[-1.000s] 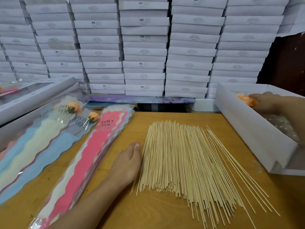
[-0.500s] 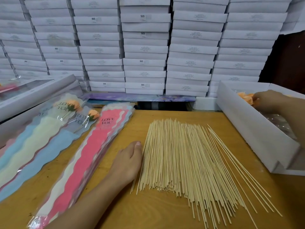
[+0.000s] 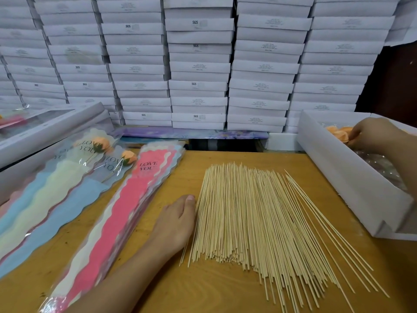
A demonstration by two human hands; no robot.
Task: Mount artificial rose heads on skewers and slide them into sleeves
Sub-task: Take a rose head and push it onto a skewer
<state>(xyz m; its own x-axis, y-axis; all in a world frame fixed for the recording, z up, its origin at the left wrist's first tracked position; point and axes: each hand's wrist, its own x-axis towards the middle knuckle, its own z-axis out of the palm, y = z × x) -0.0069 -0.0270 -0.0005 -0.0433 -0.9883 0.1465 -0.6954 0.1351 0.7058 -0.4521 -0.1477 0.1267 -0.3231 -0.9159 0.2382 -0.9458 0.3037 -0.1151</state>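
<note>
We see orange rose heads (image 3: 338,132) lying in the far end of a white open box (image 3: 352,188) at the table's right edge, where the right hand (image 3: 374,135) curls its fingers onto them. A broad fan of bamboo skewers (image 3: 255,218) covers the wooden table (image 3: 203,294); the left hand (image 3: 174,224) rests flat beside its left edge, fingers straight. Left of it lies a stack of pink sleeves (image 3: 126,213), then two filled sleeves (image 3: 67,184). Stacked white cartons (image 3: 198,64) rise behind.

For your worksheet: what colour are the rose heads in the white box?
Orange rose heads, head view.
</note>
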